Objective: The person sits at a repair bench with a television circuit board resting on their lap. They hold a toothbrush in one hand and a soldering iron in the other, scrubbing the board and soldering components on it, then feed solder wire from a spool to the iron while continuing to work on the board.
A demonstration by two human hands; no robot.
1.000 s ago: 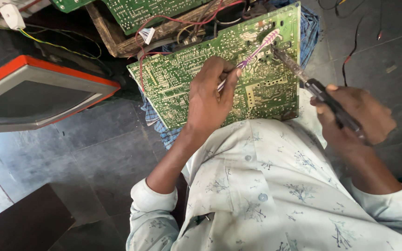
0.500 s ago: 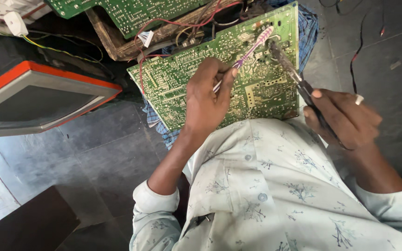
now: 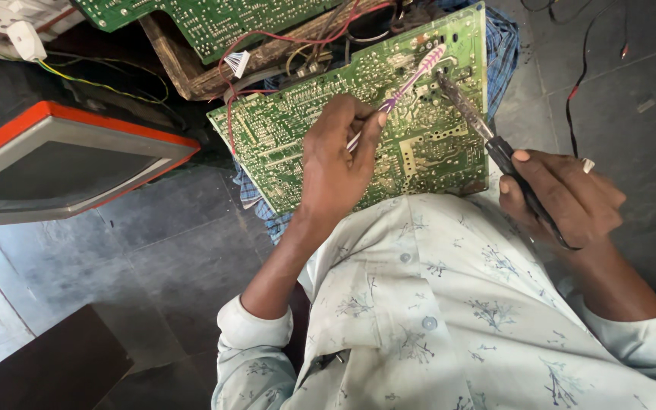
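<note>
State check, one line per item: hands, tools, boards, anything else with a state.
Left hand: gripping toothbrush.
Toothbrush: head on the near circuit board.
Right hand: gripping soldering iron.
Soldering iron: tip on the same board.
Near circuit board: solder side up, tilted on the lap.
Far circuit board: lying behind, wires attached.
Monitor: screen dark.

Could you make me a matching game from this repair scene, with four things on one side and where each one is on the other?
Things:
1. toothbrush
2. soldering iron
3. circuit board
4. orange-rimmed screen

Places:
A. in the right hand
B. on the floor at far left
C. in the left hand
D. propped on the lap, under both tools

Pairs: 1-C, 2-A, 3-D, 4-B
</note>
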